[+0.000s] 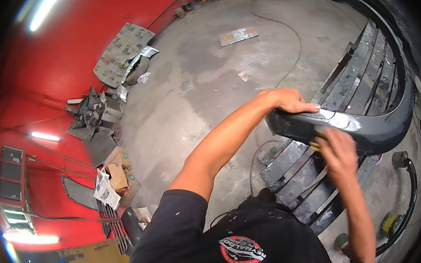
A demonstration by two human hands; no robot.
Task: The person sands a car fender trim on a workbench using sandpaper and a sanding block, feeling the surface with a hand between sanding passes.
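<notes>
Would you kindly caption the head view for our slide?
Left hand on a curved dark grey bumper atop a spattered slatted stand, blurred right hand holding something yellow beside the bumper.

Right hand (337, 151): blurred
Yellow item (315, 146): mostly hidden under that hand
Bumper (379, 129): cut off at top edge
Bench (286, 162): partly hidden beneath bumper

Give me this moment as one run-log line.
left hand: on bumper | right hand: blurred, yellow thing held at bumper's face | bumper: over slatted bench | floor: cable
</notes>
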